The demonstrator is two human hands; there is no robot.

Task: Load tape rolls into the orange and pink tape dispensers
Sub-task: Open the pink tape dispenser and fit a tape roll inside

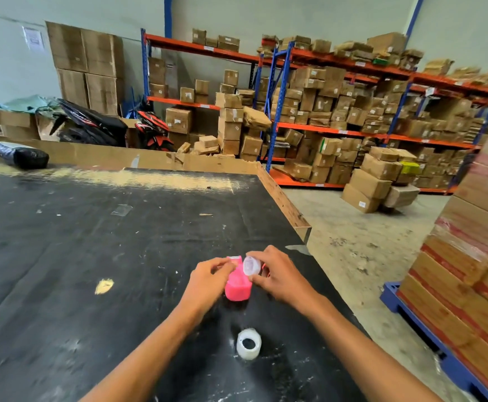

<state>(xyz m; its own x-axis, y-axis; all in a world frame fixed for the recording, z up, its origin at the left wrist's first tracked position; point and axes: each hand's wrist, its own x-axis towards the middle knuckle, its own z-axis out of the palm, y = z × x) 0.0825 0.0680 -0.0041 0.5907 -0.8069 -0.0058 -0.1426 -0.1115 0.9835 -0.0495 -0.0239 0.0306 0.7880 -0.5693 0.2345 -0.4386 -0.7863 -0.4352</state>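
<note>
A pink tape dispenser stands on the black table, near its right edge. My left hand grips the dispenser's left side near the top. My right hand pinches a small clear tape roll at the dispenser's upper right corner. A second clear tape roll lies on the table between my forearms, closer to me. No orange dispenser is in view.
The table's right edge drops to a concrete floor. A pallet of wrapped cartons stands at the right. A black wrapped bundle lies at the table's far left. Shelves of cardboard boxes fill the back.
</note>
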